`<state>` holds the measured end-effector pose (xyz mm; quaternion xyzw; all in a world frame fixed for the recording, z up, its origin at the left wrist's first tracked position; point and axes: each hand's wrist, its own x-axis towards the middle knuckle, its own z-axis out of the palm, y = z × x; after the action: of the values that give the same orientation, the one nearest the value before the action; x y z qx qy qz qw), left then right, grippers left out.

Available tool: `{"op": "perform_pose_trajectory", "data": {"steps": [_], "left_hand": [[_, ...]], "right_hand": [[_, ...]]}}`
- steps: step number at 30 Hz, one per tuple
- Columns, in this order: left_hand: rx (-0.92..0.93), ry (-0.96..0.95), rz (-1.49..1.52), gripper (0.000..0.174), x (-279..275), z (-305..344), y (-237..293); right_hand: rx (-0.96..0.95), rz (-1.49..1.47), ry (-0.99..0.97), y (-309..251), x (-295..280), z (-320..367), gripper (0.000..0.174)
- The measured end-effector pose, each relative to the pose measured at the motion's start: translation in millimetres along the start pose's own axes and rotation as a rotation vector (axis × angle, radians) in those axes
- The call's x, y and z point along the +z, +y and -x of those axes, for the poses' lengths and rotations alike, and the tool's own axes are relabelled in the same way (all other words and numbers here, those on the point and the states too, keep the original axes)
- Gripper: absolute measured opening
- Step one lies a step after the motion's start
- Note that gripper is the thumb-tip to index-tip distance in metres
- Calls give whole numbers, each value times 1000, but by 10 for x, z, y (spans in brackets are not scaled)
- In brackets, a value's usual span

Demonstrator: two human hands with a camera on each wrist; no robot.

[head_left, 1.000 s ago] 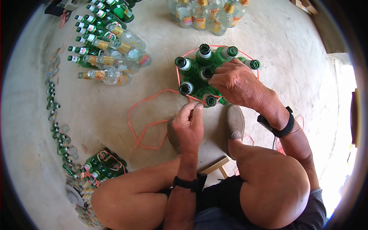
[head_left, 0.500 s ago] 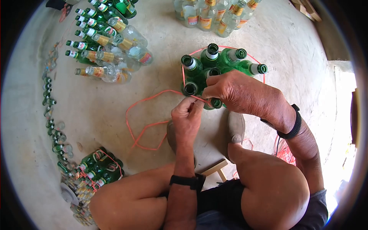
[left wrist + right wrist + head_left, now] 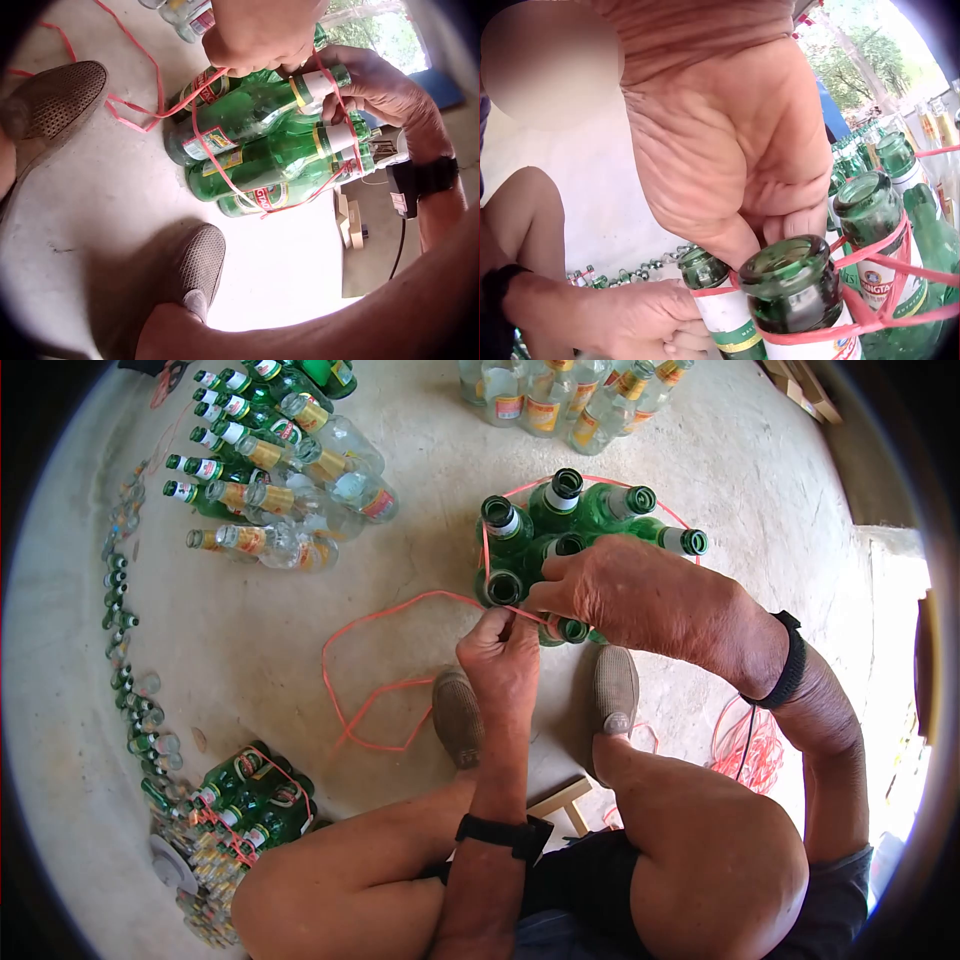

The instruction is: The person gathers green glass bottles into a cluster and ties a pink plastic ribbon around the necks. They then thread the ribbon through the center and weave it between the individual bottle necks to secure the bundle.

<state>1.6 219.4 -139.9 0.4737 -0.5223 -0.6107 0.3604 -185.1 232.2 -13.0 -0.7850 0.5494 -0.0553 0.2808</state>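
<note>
A cluster of green glass beer bottles (image 3: 505, 525) stands on the floor before my feet, with pink plastic string (image 3: 440, 593) looped around it. Between thumb and fingers, my left hand (image 3: 500, 665) pinches the string at the near side of the cluster. My right hand (image 3: 650, 600) reaches over the bottle tops, its curled fingers at the string beside the left fingertips. The right wrist view shows string (image 3: 877, 322) wrapped around bottle necks (image 3: 795, 285), partly hiding the right fingertips. String also crosses the bottles' sides (image 3: 217, 161) in the left wrist view.
Green and clear bottles (image 3: 290, 490) are grouped at upper left, and clear bottles (image 3: 545, 400) stand at the top. A tied green bundle (image 3: 255, 790) sits at lower left. Tangled string (image 3: 750, 750) lies right of my shoe (image 3: 615, 690).
My right hand has come down and left over the near bottles to meet my left hand at the string. The bottle cluster appears slightly further right in the head view.
</note>
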Motion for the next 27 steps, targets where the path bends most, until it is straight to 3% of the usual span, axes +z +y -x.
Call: {"op": "perform_pose_trajectory", "data": {"steps": [5, 14, 20, 27], "left_hand": [[46, 7, -70, 29, 6, 4, -18], [29, -37, -48, 30, 26, 14, 97], [52, -61, -70, 30, 16, -5, 129], [81, -106, -233, 31, -134, -64, 178]], "right_hand": [[-43, 114, 38, -19, -57, 58, 15], [-177, 79, 204, 23, -42, 115, 22], [-118, -14, 104, 91, -79, 89, 21], [-67, -115, 143, 98, -37, 105, 18]]}}
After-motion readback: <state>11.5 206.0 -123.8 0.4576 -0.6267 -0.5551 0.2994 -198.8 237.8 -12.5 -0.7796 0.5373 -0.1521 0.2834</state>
